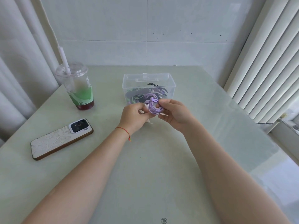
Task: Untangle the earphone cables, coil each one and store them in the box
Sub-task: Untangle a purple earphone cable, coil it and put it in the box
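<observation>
While both hands meet at the centre of the frame, the left hand point(135, 113) and the right hand point(174, 111) each pinch the coiled purple earphone point(154, 107), held above the table point(153, 159) just in front of the clear box point(148, 88). The fingers are curled tight on the bundle, with its earbuds at the top of the coil. The likely failure is the coil springing loose if either pinch eases before it reaches the box, or an earbud catching on the box rim. The box already holds other cables, green, purple and black, so the new coil could snag among them. To the left stand a drink cup point(77, 88) with a straw and, lower left, a phone point(62, 139), both well apart from the hands. Nothing lies between coil and box.
</observation>
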Tool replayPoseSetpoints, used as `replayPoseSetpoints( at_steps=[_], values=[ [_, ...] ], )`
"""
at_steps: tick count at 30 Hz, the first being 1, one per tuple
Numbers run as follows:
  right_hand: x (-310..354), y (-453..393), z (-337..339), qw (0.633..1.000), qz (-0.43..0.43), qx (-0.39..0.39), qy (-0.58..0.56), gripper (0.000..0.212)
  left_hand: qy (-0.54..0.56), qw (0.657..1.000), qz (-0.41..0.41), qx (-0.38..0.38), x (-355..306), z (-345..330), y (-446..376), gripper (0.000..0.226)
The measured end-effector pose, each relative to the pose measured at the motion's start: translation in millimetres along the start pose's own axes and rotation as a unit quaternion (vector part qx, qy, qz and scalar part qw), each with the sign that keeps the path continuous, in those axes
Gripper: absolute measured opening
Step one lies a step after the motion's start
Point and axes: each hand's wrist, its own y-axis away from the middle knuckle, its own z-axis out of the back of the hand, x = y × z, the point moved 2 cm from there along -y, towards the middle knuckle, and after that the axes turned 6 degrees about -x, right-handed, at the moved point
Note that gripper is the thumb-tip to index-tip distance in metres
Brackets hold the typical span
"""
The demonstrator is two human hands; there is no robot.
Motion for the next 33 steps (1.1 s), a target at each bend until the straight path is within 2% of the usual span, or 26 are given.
replayPoseSetpoints(
  at_steps=[5, 9, 14, 19, 22, 27, 31, 33],
  values=[
    [-1.0, -0.9, -0.5, 0.999, 0.028, -0.025, 0.027, 0.018, 0.114, 0.992, 0.059, 0.011, 1.7, -3.5, -1.4, 0.019],
    [-2.5, -1.3, -3.4, 0.999, 0.026, -0.025, 0.029, 0.015, 0.132, 0.988, 0.075, 0.016, -2.6, -6.4, 0.4, 0.026],
    [-3.9, -1.7, -3.6, 0.999, 0.033, -0.012, 0.022, 0.014, 0.179, 0.972, 0.151, 0.030, 3.6, -6.7, -1.0, 0.053],
    [-1.0, 0.3, -5.3, 0.999, 0.046, 0.004, 0.006, 0.018, 0.176, 0.971, 0.153, 0.056, 6.5, -6.5, -3.5, 0.027],
    [2.0, 1.3, -4.8, 0.999, 0.045, 0.009, 0.002, 0.017, 0.174, 0.971, 0.157, 0.055, 6.1, -6.0, -3.4, 0.026],
    [7.8, 4.5, -6.5, 0.999, 0.034, 0.030, -0.016, 0.018, 0.149, 0.972, 0.180, 0.035, 7.6, -5.2, -1.9, 0.061],
    [6.9, 6.6, -9.4, 0.999, 0.026, 0.029, 0.031, 0.017, 0.130, 0.975, 0.176, 0.044, -0.4, -5.0, 0.4, 0.032],
    [9.1, 7.3, -8.5, 0.998, 0.019, 0.031, 0.052, 0.017, 0.138, 0.973, 0.182, 0.042, -1.5, -4.9, 2.5, 0.029]
  ],
)
